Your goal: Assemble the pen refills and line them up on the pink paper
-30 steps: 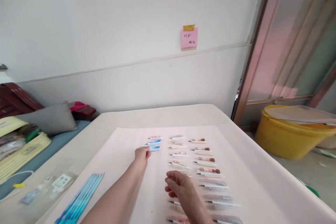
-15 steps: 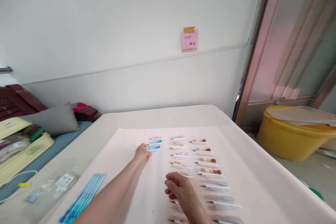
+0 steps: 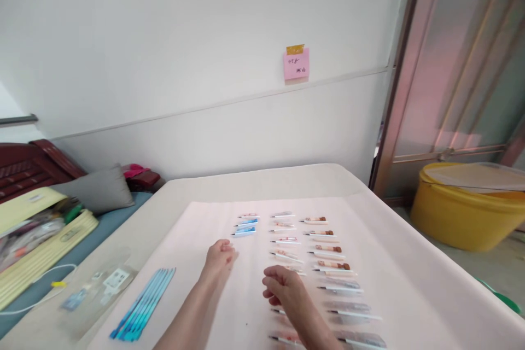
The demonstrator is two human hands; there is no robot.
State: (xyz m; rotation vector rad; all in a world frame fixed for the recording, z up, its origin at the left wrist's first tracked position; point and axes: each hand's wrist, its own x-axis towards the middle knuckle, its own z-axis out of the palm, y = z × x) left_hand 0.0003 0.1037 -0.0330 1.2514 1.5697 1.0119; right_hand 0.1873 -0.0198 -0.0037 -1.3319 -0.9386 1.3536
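Note:
My left hand (image 3: 220, 256) is over the pale sheet, fingers loosely curled and apart, with nothing visible in it. Just beyond it lie a blue-and-white pen set (image 3: 244, 231) and another blue one (image 3: 246, 223); a red-patterned set (image 3: 249, 215) lies behind them. My right hand (image 3: 283, 287) hovers over the middle column of slim white pens with dark tips (image 3: 286, 240), its fingers half bent and seemingly holding nothing. It hides part of that column. To its right runs a column of similar pens beside brown-capped pieces (image 3: 330, 250) and clear-wrapped pieces (image 3: 342, 284).
Several blue-turquoise sticks (image 3: 143, 303) lie on the left of the pale sheet (image 3: 213, 295). Beside them are clear plastic bags (image 3: 107, 290). A yellow tub (image 3: 455, 213) stands at right, an open yellow box (image 3: 53, 246) at left. A white wall backs the table (image 3: 254, 180).
My left hand has let go of the nearer blue pen set and drawn back toward me. The right hand stays nearly in place. The view has shifted slightly left.

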